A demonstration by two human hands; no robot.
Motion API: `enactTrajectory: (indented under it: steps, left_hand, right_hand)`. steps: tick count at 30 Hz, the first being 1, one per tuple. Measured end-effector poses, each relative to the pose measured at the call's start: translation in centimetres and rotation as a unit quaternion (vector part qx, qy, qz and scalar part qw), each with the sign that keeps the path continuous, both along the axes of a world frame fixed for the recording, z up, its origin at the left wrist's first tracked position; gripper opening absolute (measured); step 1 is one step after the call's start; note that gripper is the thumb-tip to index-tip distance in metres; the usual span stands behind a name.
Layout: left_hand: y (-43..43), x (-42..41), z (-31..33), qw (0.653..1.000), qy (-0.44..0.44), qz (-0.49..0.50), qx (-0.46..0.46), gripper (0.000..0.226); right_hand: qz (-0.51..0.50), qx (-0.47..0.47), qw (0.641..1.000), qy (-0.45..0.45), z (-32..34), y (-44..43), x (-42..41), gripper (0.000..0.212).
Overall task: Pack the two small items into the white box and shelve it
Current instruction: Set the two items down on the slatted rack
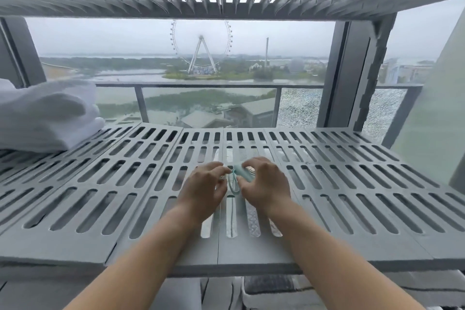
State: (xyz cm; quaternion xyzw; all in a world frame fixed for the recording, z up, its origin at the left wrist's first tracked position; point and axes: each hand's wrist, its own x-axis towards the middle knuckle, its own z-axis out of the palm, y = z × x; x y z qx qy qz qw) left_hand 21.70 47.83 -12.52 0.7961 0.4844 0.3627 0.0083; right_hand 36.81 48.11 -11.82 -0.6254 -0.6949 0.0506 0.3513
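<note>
- Where the grey slatted shelf [100, 184] is seen in the head view, a small teal item [242, 174] with a cord loop is pinched between the left hand [205, 190] and the right hand [263, 184], just above the shelf's middle.
- Folded white cloth [45, 118] is laid at the shelf's left end.
- No white box can be made out.

I've got a small teal item [243, 174] right at the centre of the grey slatted shelf [352, 184], an oblong little body lying slanted, with a thin teal cord loop [232, 185] trailing down from its left end toward me. Just behind it I can make out something pale and rounded [250, 169], mostly hidden, too blurred to tell what it is. I can't see any white box from here.
</note>
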Motion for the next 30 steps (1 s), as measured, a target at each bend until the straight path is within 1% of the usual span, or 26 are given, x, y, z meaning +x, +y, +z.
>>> enactTrajectory:
  steps: [4, 6, 11, 13, 15, 17, 19, 21, 25, 30]
  left_hand:
    - [1.0, 0.1, -0.5, 0.999, 0.036, 0.005, 0.005, 0.027]
    - [1.6, 0.1, -0.5, 0.999, 0.041, 0.006, -0.007, 0.029]
    - [2.7, 0.1, -0.7, 0.998, 0.032, 0.027, -0.056, 0.042]
    - [2.8, 0.1, -1.0, 0.997, 0.029, 0.027, -0.062, 0.041]
    - [2.8, 0.0, -1.2, 0.997, 0.029, 0.025, -0.061, 0.04]
    - [2.9, -0.1, -1.4, 0.997, 0.028, 0.031, -0.062, 0.046]
    - [3.0, -0.2, -1.5, 0.997, 0.025, 0.037, -0.059, 0.049]
    - [3.1, -0.1, -1.6, 0.998, 0.02, 0.04, -0.054, 0.049]
    - [3.3, 0.0, -1.6, 0.997, 0.016, 0.063, -0.048, 0.046]
    - [4.9, 0.8, -0.7, 0.993, 0.07, 0.041, -0.091, 0.048]
  right_hand:
    - [0.031, -0.033, 0.998, -0.032, 0.3, 1.4, -0.1, 0.032]
    - [0.043, -0.042, 0.997, -0.048, 0.2, 1.7, -0.1, 0.033]
    - [0.043, -0.042, 0.998, -0.037, -0.1, 2.1, 0.2, 0.033]
    - [0.059, -0.05, 0.996, -0.036, -0.3, 2.2, 0.4, 0.033]
    - [0.092, -0.077, 0.992, -0.048, -0.4, 2.3, 0.9, 0.043]
    - [0.123, -0.101, 0.986, -0.053, -0.6, 2.3, 1.6, 0.06]
    - [0.14, -0.097, 0.984, -0.047, -0.7, 2.5, 2.1, 0.066]
    - [0.135, -0.085, 0.986, -0.038, -0.8, 2.7, 2.0, 0.062]
    - [0.098, -0.04, 0.994, -0.038, -1.0, 3.2, 1.4, 0.049]
    - [0.058, -0.024, 0.997, -0.044, -1.4, 3.9, 1.3, 0.053]
